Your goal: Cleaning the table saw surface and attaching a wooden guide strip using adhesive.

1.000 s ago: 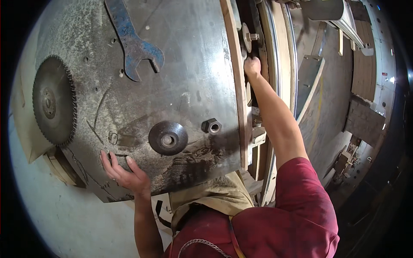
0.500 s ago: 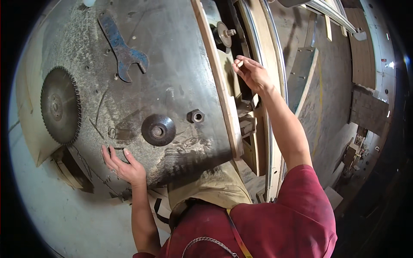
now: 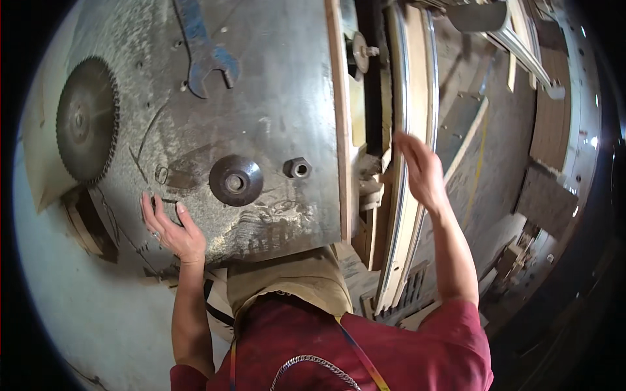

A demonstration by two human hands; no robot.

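Observation:
My left hand (image 3: 171, 229) rests at the near left edge of the grey metal saw table (image 3: 280, 85), fingers spread, holding nothing. Over the pale sliding rail (image 3: 417, 72) on the right is my right hand (image 3: 420, 171); its fingers are blurred, and whether they hold anything is unclear. A round black flange (image 3: 236, 180) with a central hole lies on the table, and a hex nut (image 3: 298, 167) sits to its right. Farther back is a worn blue open-end wrench (image 3: 207, 58). A toothed circular saw blade (image 3: 85, 120) lies flat at the left.
A wooden strip (image 3: 340, 124) runs along the table's right edge. Beyond it, a slot holds a spindle with a round flange (image 3: 361, 52). Sawdust covers part of the tabletop. Boards (image 3: 466, 127) lie on the floor to the right.
My right hand has moved back from near the spindle toward me and over the rail, its pinched fingers now blurred. My left hand stays by the table edge. The view has shifted.

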